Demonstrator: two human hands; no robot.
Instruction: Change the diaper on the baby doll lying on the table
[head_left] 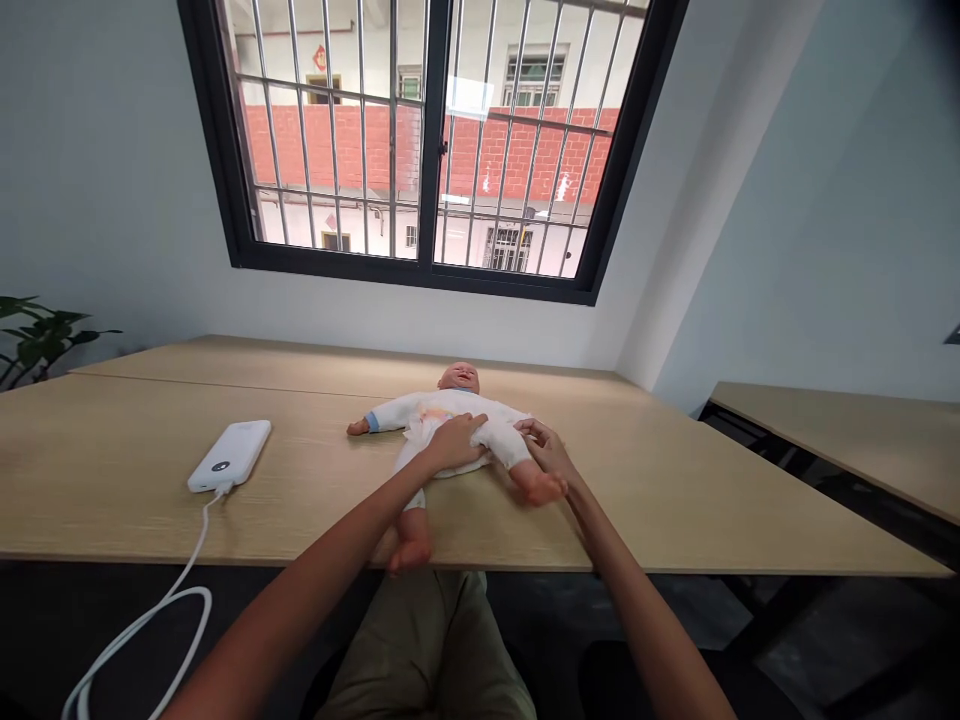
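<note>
A baby doll (442, 410) in a white suit lies on its back on the wooden table (675, 490), head toward the window, one foot over the front edge. My left hand (454, 442) rests on the doll's lap, fingers curled into the white cloth there. My right hand (546, 446) is closed round the doll's raised leg, just above its bare foot (541, 488).
A white power bank (230, 455) lies on the table to the left, its white cable (161, 610) looping off the front edge. A plant (34, 335) stands at far left. A second table (847, 435) is at right. A barred window (431, 140) fills the wall behind.
</note>
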